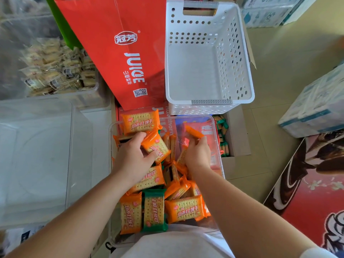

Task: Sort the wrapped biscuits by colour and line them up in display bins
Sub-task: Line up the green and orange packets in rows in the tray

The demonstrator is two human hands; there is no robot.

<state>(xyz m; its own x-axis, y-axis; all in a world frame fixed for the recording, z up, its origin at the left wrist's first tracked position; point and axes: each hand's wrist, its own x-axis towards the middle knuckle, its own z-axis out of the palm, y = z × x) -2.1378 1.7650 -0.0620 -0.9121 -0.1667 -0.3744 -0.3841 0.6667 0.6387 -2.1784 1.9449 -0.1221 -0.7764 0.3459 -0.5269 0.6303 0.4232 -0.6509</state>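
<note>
Left hand [134,157], right hand [198,155]: one orange pack [193,131] each.

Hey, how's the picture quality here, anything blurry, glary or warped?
Head view: sharp in the centre, print on the orange packs readable; in the head view's upper left, the pale biscuits look smeared and hazy; soft glare whitens the clear bins at left; the wide-angle lens bows the white basket and the frame edges.
</note>
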